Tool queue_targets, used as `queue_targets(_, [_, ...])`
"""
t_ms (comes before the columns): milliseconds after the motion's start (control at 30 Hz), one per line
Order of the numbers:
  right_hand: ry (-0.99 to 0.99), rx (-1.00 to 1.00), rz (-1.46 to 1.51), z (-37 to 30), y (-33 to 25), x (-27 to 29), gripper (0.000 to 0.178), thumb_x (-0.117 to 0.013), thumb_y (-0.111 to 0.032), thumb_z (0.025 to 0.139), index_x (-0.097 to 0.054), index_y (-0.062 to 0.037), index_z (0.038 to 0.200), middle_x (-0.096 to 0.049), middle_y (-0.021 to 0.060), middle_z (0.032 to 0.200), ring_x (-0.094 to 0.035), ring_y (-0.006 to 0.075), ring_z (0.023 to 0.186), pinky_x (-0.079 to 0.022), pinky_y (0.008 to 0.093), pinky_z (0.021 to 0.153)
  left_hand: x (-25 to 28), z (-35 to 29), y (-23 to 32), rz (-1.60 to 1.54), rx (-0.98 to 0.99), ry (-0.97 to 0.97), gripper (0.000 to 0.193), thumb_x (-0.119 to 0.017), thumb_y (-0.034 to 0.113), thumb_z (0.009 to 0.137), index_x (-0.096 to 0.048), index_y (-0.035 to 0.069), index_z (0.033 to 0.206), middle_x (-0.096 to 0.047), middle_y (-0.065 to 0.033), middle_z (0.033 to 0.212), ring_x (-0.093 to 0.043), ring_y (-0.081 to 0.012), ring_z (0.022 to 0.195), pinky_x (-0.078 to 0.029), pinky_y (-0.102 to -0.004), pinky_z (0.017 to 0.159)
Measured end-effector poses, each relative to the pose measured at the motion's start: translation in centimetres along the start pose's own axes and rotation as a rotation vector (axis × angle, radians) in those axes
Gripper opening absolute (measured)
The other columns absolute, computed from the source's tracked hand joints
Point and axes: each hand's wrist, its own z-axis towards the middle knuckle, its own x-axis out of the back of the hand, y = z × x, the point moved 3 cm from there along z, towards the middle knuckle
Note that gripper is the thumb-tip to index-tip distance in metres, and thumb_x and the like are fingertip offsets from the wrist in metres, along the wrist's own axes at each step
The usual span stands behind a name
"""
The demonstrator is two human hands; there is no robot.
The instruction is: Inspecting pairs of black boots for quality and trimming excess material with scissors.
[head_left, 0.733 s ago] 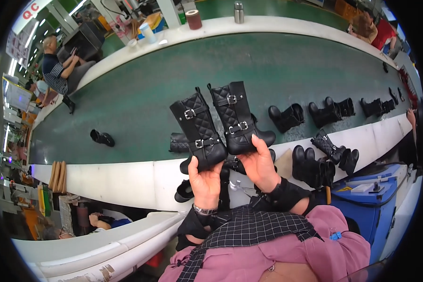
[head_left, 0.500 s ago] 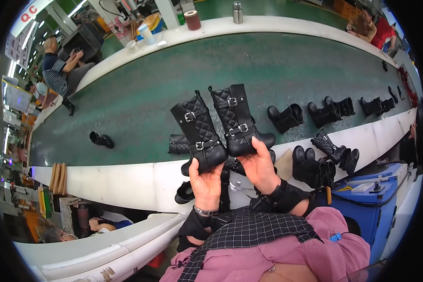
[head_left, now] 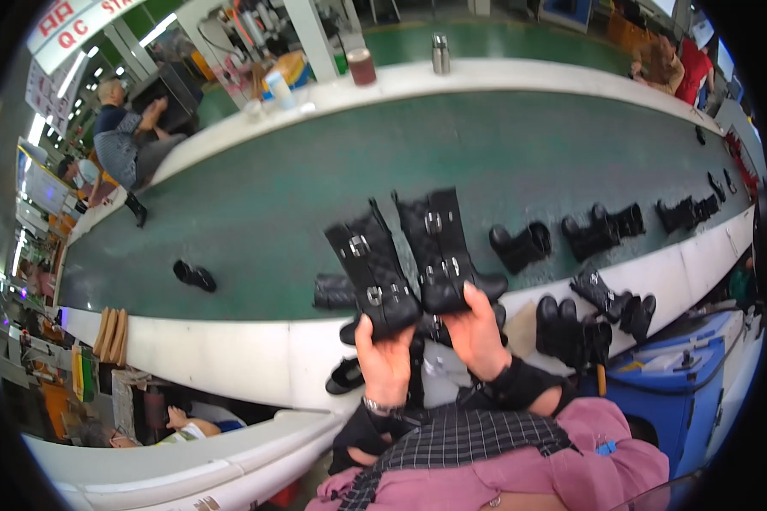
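Side by side above the near edge of the green belt, I hold up a pair of black quilted boots with silver buckles. My left hand [head_left: 386, 364] is closed round the foot of the left boot [head_left: 372, 272], thumb on its near side. The right boot [head_left: 437, 251] rests in my right hand [head_left: 477, 336], its thumb pressed on the foot. Both shafts point up and away from me, the soles down in my palms. Behind and below them, another black boot [head_left: 332, 291] lies partly hidden on the belt. A dark shoe [head_left: 344, 376] sits beside my left wrist.
Several black boots [head_left: 520, 246] lie along the belt [head_left: 264, 196] to the right, and more stand on the white ledge [head_left: 230, 353]. A small boot [head_left: 194, 275] lies at left. A steel flask [head_left: 441, 54] stands on the far ledge; people sit beyond. A blue cabinet [head_left: 677, 387] is at right.
The whole view has shifted, so the belt, my hands and the boots appear lower in the picture. My grip on both boots stays the same. The seated person at far left has moved their hands.
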Motion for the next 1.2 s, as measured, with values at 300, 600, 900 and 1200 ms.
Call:
queue_targets(300, [-0.117, 0.065, -0.078, -0.5, -1.7, -1.6, 0.041, -0.055, -0.03, 0.091, -0.055, -0.0026, 0.122, -0.061, 0.0072, 0.12, -0.055, 0.0202, 0.113, -0.04, 0.0389, 0.103, -1.3, -0.8, 0.4, 0.048, -0.078, -0.057, 0.041, -0.053, 0.031, 0.093, -0.053, 0.0, 0.12, -0.061, -0.0144, 0.119, -0.062, -0.0286, 0.108, -0.053, -0.0449, 0.094])
queue_targets(600, [-0.134, 0.072, -0.049, -0.6, -1.7, -2.1, 0.044, -0.055, -0.024, 0.09, -0.053, 0.0013, 0.126, -0.06, 0.0092, 0.122, -0.055, 0.0212, 0.115, -0.039, 0.0401, 0.104, -1.1, -0.8, 0.9, 0.058, -0.159, -0.099, 0.048, -0.056, 0.031, 0.091, -0.049, -0.001, 0.127, -0.06, -0.0154, 0.121, -0.061, -0.0296, 0.109, -0.054, -0.0463, 0.092])
queue_targets(900, [-0.221, -0.247, 0.217, 0.3, -2.9, -1.6, 0.054, -0.056, -0.027, 0.082, -0.052, 0.0009, 0.127, -0.062, 0.0152, 0.12, -0.059, 0.0306, 0.112, -0.047, 0.0472, 0.097, -1.8, -0.1, 4.1, -0.008, -0.121, -0.165, 0.05, -0.045, 0.028, 0.096, -0.041, 0.005, 0.14, -0.051, -0.0121, 0.138, -0.05, -0.0302, 0.125, -0.039, -0.0466, 0.108])
queue_targets(1200, [-0.112, -0.33, -0.054, 1.1, -5.1, 2.4, 0.062, -0.058, -0.049, 0.074, -0.061, 0.001, 0.11, -0.063, 0.0167, 0.094, -0.059, 0.0245, 0.073, -0.048, 0.0342, 0.063, 6.6, 6.4, 12.5, -0.237, -0.249, 0.209, 0.037, -0.047, 0.036, 0.089, -0.062, 0.004, 0.099, -0.062, -0.0201, 0.09, -0.063, -0.0361, 0.08, -0.052, -0.0433, 0.066])
